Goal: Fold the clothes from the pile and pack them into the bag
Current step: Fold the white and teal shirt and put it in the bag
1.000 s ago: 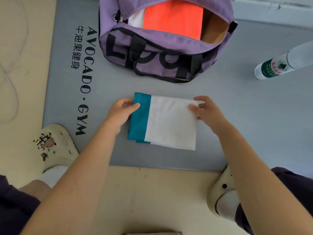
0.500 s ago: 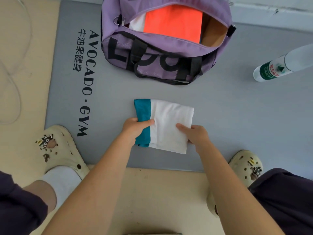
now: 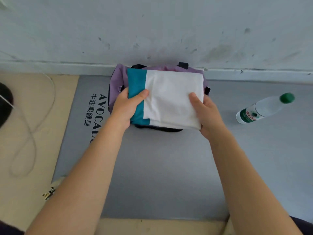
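Left hand (image 3: 126, 108) gripped the teal edge of the folded cloth (image 3: 171, 99), thumb curled on top, fingers hidden beneath. Right hand (image 3: 207, 114) gripped the white edge likewise. Held flat over the purple bag (image 3: 118, 77), hiding its opening. Beneath, a grey mat (image 3: 160, 167); off right, a bottle (image 3: 260, 109) lying apart.

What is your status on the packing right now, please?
Both hands, left hand and right hand, gripping folded teal-and-white garment. Garment held above purple bag, not yet inside. Water bottle lying off to the right, clear of path.
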